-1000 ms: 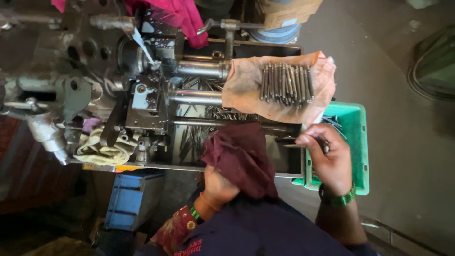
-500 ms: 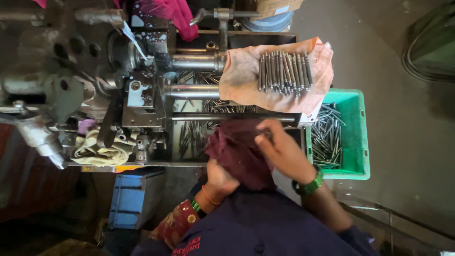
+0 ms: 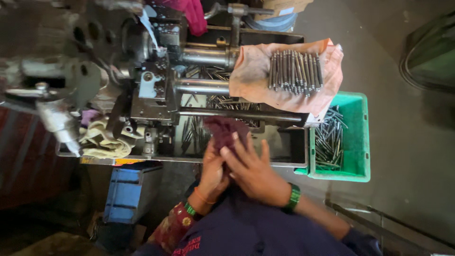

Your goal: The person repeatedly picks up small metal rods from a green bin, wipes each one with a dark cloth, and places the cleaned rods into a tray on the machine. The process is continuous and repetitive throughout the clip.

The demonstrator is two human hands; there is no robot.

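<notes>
At frame centre we see our left hand (image 3: 212, 173) and right hand (image 3: 253, 170) pressed together around a maroon rag (image 3: 226, 130), its long axis pointing up toward the lathe (image 3: 156, 90); upper right, steel rods (image 3: 295, 70) lie upright on an orange cloth (image 3: 251, 76), above a green bin (image 3: 358, 137)

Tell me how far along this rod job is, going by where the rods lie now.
Done, apparently: a row of grey metal rods lies lined up on the peach cloth. In hand: the left hand and right hand press together on a dark maroon rag; whether a rod is inside is hidden. Left, judging by the piles: loose rods in the green plastic crate and in the machine's tray.
</notes>
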